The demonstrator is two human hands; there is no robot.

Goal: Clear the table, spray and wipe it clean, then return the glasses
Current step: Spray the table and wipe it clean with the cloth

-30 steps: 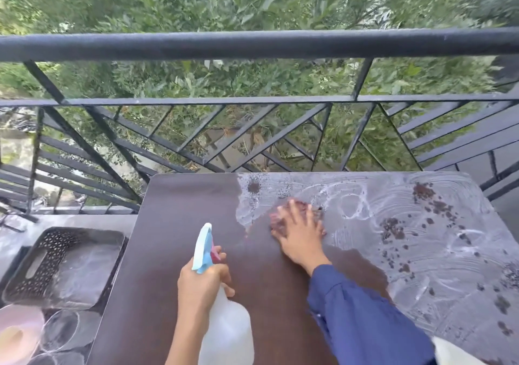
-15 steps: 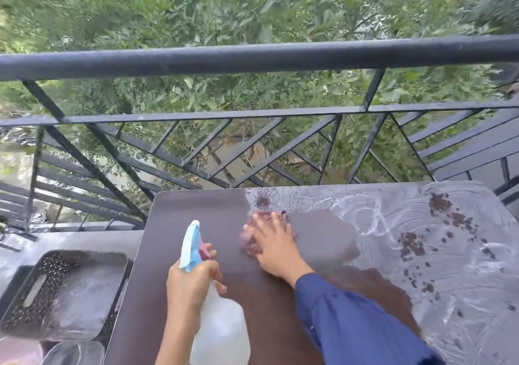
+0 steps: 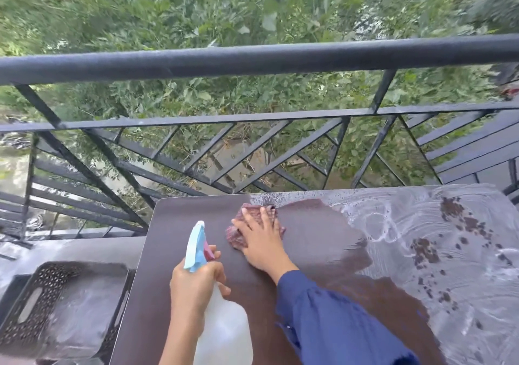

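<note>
The right hand (image 3: pixel 262 241) is lying flat with its fingers spread, pressing a reddish cloth (image 3: pixel 254 224) onto the desk (image 3: pixel 174 294). The cloth is sitting near the desk's far edge, a little left of the middle, bunched under the palm and showing past the fingertips and the thumb side. A blue sleeve (image 3: pixel 337 325) is covering the right forearm, which is crossing the desk from the near edge toward the cloth.

The left hand (image 3: pixel 196 286) is closing around the neck of a spray bottle (image 3: pixel 222 333), holding it up above the desk's near left part, just left of the cloth. The bottle's light blue nozzle (image 3: pixel 196 246) is pointing away toward the railing (image 3: pixel 252 61), with a pink trigger under the fingers; its body is pale and see-through.

The desk's left part around the cloth is looking dark brown and bare. Right of the cloth, white foam (image 3: pixel 421 238) is spreading over the desk in swirled streaks, with dark brown patches (image 3: pixel 424 249) showing through it.

Left of the desk and lower down, a dark perforated crate (image 3: pixel 36 305) is sitting with a handle slot in its side. Beyond the desk's far edge, the black metal railing is running across the view, with green foliage (image 3: pixel 224 8) behind it. No glasses are standing on the desk.
</note>
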